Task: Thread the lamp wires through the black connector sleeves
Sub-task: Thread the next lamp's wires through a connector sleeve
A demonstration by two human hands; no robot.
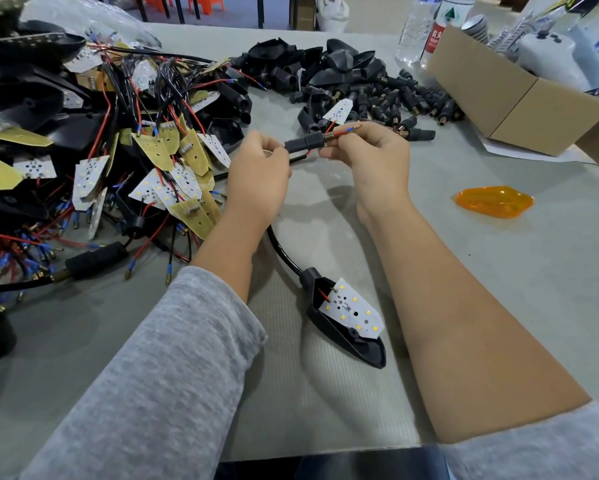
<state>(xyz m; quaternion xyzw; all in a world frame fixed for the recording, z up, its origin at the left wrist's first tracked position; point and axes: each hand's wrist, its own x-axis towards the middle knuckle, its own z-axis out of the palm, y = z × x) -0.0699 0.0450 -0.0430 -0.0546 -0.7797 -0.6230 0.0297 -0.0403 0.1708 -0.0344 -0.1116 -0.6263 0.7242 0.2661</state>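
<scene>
A black connector sleeve point(303, 143) with a threaded metal end is held level above the table between both hands. My left hand point(258, 178) pinches its left end, where the black cable enters. My right hand point(371, 161) grips the threaded end, and the red and blue lamp wires point(347, 130) stick out past my fingers. The black cable point(282, 252) curves down to a black lamp housing point(343, 336) that lies on the table with a white LED board point(355, 311) in it.
A big tangle of wired LED boards point(166, 168) and housings fills the left. Loose black sleeves point(400, 102) and housings are heaped at the back. A cardboard box point(520, 98) and water bottles point(417, 27) stand back right. An orange lens point(494, 201) lies at the right.
</scene>
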